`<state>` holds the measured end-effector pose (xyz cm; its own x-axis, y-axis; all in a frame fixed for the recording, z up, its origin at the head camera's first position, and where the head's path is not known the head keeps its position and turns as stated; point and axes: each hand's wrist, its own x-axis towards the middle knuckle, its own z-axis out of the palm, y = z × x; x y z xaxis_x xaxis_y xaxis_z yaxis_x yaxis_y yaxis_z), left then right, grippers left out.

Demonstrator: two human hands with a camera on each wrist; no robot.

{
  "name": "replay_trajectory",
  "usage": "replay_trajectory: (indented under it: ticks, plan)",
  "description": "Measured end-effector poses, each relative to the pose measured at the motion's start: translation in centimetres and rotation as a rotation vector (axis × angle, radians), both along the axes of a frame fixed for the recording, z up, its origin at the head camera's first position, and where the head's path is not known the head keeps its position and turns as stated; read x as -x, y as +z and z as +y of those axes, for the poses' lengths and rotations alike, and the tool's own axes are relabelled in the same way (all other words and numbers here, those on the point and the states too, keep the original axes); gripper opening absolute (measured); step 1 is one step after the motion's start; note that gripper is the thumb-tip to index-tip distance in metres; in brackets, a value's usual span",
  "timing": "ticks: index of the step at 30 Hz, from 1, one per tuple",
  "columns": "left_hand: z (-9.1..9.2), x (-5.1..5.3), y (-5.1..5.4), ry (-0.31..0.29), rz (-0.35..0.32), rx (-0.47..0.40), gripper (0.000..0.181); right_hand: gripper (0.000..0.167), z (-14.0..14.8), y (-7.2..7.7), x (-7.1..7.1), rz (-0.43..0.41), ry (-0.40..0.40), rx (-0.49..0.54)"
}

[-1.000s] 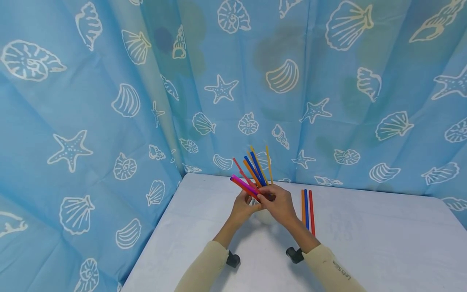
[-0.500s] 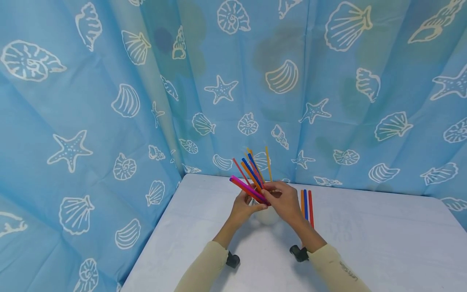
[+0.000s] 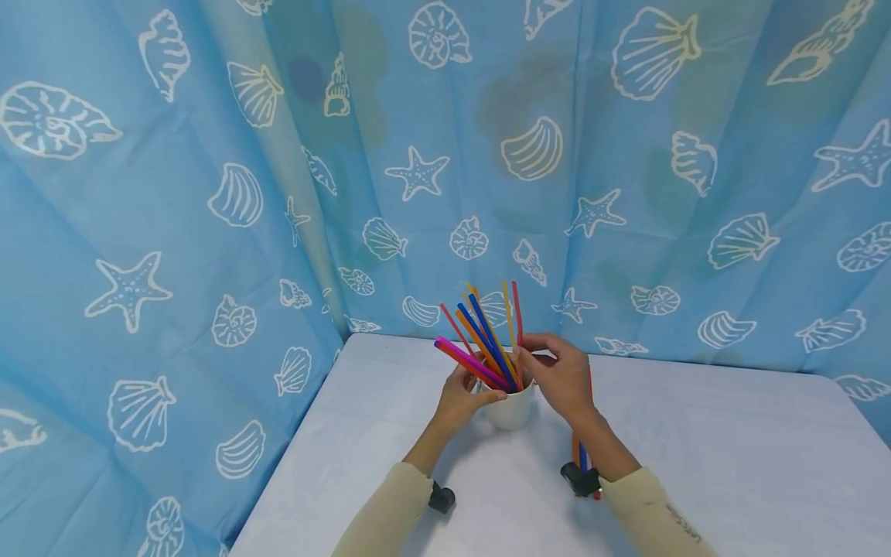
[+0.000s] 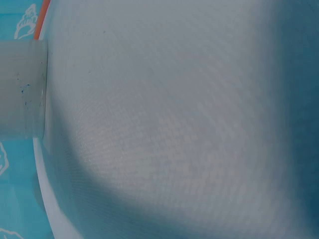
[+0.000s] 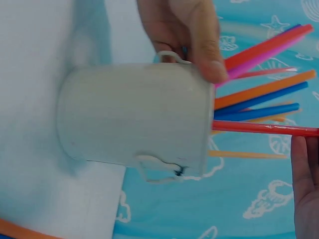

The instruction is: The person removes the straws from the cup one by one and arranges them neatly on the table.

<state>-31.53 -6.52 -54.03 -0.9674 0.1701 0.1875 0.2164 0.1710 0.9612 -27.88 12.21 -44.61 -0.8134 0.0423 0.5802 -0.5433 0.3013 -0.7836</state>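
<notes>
A pale cup (image 5: pixel 134 114) with small side handles stands on the table, holding several straws: blue (image 3: pixel 487 329), orange, yellow, red and magenta. My left hand (image 3: pixel 459 398) grips the cup's rim at its left side, thumb at the front; the right wrist view shows that hand (image 5: pixel 187 35) by one of the cup's handles. Between the thumb and fingers of my right hand (image 3: pixel 564 377) is a red straw (image 5: pixel 264 128), its lower end inside the cup. The left wrist view catches only the lower part of the cup (image 4: pixel 22 89).
Orange, blue (image 3: pixel 583 456) and red straws lie on the white table (image 3: pixel 696 449) to the right, partly hidden beneath my right forearm. A blue curtain (image 3: pixel 445 155) with shell patterns hangs behind and to the left of the table.
My right hand has moved right and slightly up, bringing a red straw upright at the cup's right side and uncovering more of the cup. My left hand has stayed about where it was.
</notes>
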Motion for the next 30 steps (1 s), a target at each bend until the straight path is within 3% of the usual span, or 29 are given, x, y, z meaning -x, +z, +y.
replay_trajectory:
  ticks: [10,13,17,26,30]
  plan:
    - [0.1,0.1,0.1,-0.009,-0.018,-0.009,0.072,0.018,1.6,2.3,-0.6,0.023,-0.064,0.082]
    - [0.1,-0.5,1.2,-0.02,-0.025,-0.007,0.07,0.019,1.9,4.0,-1.3,0.033,-0.077,0.103]
    - [0.0,-1.4,2.7,-0.032,-0.028,-0.008,0.067,0.022,2.8,4.8,-1.3,0.025,-0.106,0.128]
    - [0.0,-1.7,3.0,-0.022,-0.018,-0.023,0.066,0.027,6.2,3.4,-0.3,0.031,-0.169,0.128]
    - [0.0,-1.8,3.1,-0.017,-0.027,-0.018,0.066,0.029,7.5,2.4,-0.5,-0.028,-0.213,0.102]
